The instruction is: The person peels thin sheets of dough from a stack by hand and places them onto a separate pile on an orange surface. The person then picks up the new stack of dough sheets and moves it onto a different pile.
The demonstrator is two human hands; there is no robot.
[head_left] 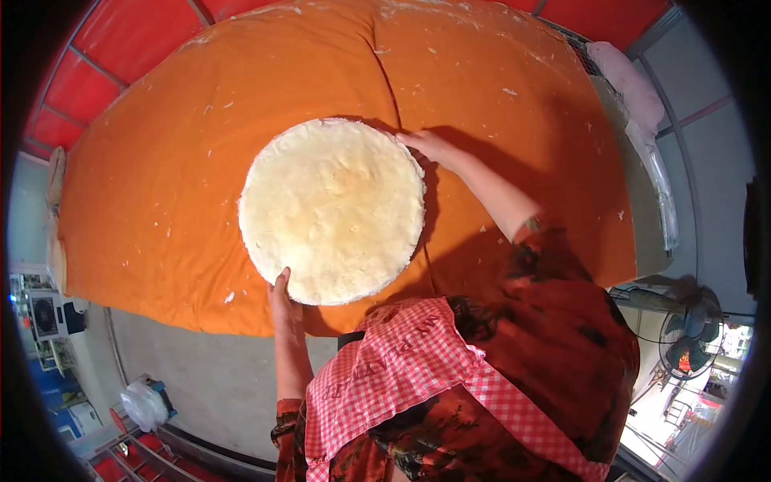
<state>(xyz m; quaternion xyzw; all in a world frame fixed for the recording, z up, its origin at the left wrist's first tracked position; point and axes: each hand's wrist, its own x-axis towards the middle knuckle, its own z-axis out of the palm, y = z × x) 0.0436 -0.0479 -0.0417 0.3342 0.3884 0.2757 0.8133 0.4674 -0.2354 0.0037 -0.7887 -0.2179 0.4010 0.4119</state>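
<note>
A large round flatbread [333,209], pale with faint golden patches and a ragged white edge, is in both my hands above the orange cloth [514,112]. My left hand [283,296] grips its near edge, the thumb lying on top and the fingers hidden underneath. At the far right edge, my right hand [427,147] holds the rim, its fingers partly out of sight behind the bread. The bread's shadow falls on the cloth along its right side.
Pale crumbs and flakes dot the cloth. A pink bundle [626,80] and clear plastic [658,185] lie along the right edge. A fan [689,337] stands at the lower right. On the floor at lower left is a plastic bag [146,404]. Red panels [140,40] border the far side.
</note>
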